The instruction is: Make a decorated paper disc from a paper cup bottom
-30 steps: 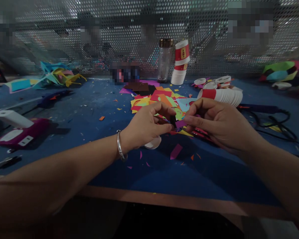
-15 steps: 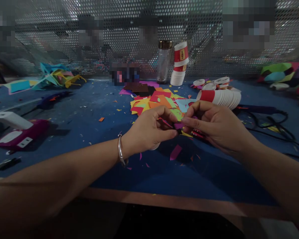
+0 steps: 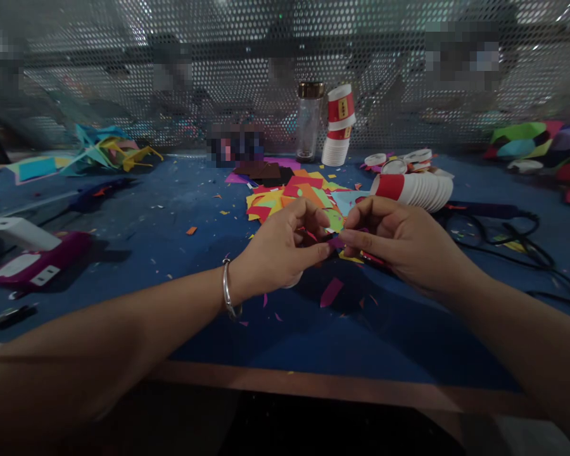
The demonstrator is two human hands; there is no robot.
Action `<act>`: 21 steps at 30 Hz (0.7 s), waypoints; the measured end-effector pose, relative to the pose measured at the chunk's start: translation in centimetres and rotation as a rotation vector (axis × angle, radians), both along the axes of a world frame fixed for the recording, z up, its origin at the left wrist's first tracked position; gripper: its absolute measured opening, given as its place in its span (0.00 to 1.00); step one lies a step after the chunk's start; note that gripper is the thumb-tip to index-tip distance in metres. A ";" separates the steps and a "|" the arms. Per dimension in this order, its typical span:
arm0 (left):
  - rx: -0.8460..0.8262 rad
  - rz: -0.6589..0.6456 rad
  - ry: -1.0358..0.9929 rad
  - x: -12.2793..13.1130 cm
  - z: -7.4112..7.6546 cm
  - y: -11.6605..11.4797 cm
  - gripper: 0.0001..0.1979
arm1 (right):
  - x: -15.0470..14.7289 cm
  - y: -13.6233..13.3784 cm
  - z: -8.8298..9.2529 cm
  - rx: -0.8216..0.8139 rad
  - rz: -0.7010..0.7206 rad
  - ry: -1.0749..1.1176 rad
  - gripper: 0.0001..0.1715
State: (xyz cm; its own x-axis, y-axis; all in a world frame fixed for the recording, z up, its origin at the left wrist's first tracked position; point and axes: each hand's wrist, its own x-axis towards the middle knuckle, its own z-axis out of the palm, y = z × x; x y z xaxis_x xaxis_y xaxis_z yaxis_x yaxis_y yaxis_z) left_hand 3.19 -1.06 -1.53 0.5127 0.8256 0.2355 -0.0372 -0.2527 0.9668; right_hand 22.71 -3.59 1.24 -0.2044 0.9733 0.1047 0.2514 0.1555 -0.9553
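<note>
My left hand (image 3: 289, 244), with a silver bangle (image 3: 227, 288) at its wrist, is closed in a pinch. My right hand (image 3: 399, 244) faces it, thumb and forefinger pressed together. Between the fingertips of both shows a small purple paper piece (image 3: 335, 242); its full shape is hidden by the fingers. Just beyond the hands lies a heap of coloured paper pieces (image 3: 308, 190), orange, red, yellow and green. Below them a purple paper scrap (image 3: 331, 292) rests on the blue tabletop (image 3: 285, 335), among smaller scraps.
Behind my right hand a stack of paper cups (image 3: 415, 190) lies sideways near a black cable (image 3: 498, 244). A glass bottle (image 3: 308, 123) and upright stacked cups (image 3: 339, 123) stand at the back. A purple power strip (image 3: 38, 263) with a white plug is at left; folded paper (image 3: 109, 145) lies farther back.
Both hands keep their pinch around the purple paper, with only slight finger movement. The whole view has shifted a little, so things appear slightly farther left.
</note>
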 end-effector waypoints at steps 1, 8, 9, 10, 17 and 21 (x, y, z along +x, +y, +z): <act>0.009 0.004 0.006 0.0 0.0 0.0 0.15 | 0.0 0.0 0.0 -0.002 0.007 -0.002 0.26; 0.105 0.018 0.034 -0.1 0.1 0.2 0.14 | 0.0 0.0 0.0 -0.049 0.077 -0.072 0.23; 0.120 0.019 0.035 -0.1 0.0 0.2 0.14 | 0.0 0.0 0.0 -0.052 0.081 -0.091 0.23; 0.130 0.018 0.036 -0.1 0.0 0.2 0.14 | 0.1 0.0 0.0 -0.055 0.086 -0.106 0.22; 0.091 0.003 0.012 -0.2 0.1 0.1 0.15 | 0.2 -0.1 0.2 -0.061 0.090 -0.101 0.20; 0.003 0.000 -0.010 -0.1 0.2 0.1 0.12 | 0.2 -0.1 0.2 -0.105 0.092 -0.070 0.20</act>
State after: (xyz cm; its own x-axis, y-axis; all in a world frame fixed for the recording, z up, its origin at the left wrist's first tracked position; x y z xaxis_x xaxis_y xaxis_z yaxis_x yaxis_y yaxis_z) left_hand 3.12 -0.96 -1.31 0.5104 0.8249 0.2428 -0.0464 -0.2555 0.9657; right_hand 22.95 -3.64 1.42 -0.2967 0.9549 -0.0139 0.3074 0.0817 -0.9481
